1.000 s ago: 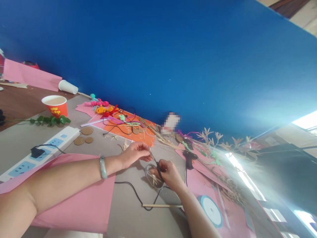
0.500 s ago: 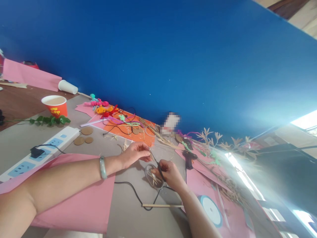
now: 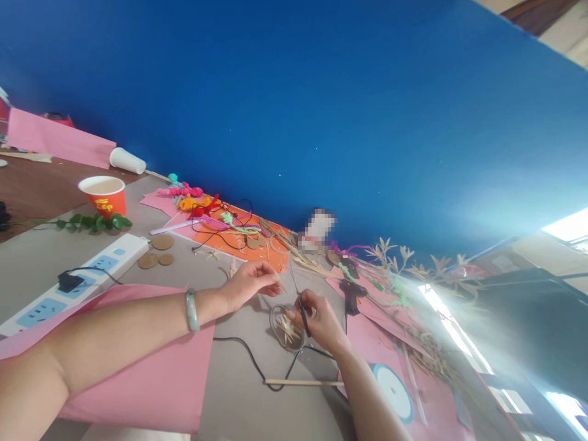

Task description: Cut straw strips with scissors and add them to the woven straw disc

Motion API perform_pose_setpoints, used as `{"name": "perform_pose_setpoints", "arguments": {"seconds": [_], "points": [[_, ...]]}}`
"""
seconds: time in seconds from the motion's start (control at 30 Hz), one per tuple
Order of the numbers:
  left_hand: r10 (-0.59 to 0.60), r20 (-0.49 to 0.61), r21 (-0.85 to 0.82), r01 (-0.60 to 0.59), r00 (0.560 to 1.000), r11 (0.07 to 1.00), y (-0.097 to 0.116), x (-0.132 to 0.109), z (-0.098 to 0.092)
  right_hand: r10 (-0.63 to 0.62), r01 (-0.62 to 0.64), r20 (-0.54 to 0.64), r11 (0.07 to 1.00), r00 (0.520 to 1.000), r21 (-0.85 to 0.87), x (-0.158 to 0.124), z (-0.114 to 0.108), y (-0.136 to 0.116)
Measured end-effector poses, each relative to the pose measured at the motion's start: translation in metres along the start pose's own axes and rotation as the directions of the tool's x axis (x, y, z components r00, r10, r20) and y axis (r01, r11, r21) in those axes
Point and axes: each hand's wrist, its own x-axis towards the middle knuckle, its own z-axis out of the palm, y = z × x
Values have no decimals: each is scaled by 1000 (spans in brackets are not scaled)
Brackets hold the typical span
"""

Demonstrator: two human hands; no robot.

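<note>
My right hand [image 3: 323,323] grips a pair of scissors [image 3: 303,313] by the dark handles, the thin blades pointing up and away from me. Just left of the blades, my left hand [image 3: 252,285] is closed, thumb against fingertips. A thin pale bit shows at those fingertips, too small to name. Below both hands lies a round, ring-edged piece [image 3: 288,331] with pale straw-like strips across its middle. A dark glue gun [image 3: 353,295] rests to the right of my right hand.
A white power strip [image 3: 87,282] and pink paper [image 3: 151,367] lie left. Behind them stands a red paper cup [image 3: 108,197]. A black cord [image 3: 243,348] loops under a thin stick [image 3: 303,383]. Right is a white-and-blue roll [image 3: 392,392]. A blue wall [image 3: 294,110] rises behind.
The scissors and my right hand have moved slightly right, away from my left fingertips, and the blades now point more upright. More of the ring-edged piece shows. My left hand has barely moved.
</note>
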Motion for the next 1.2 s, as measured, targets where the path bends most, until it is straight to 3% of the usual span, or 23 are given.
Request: {"name": "perform_pose_setpoints", "arguments": {"seconds": [0.17, 0.33, 1.0, 1.2], "points": [[-1, -54, -36, -1, 999, 999, -1, 2, -2, -35, 41, 28, 974, 999, -222, -2, -5, -1], [-8, -86, -46, 4, 996, 999, -2, 4, -2, -75, 75, 10, 955, 997, -287, -2, -6, -3], [-18, -67, -69, 13, 998, 998, -3, 3, -2, -92, 65, -76, 950, 993, -307, -1, 0, 2], [-21, -66, -65, 16, 998, 998, -2, 3, -2, -42, 19, -73, 956, 996, -293, 0, 0, 4]]}}
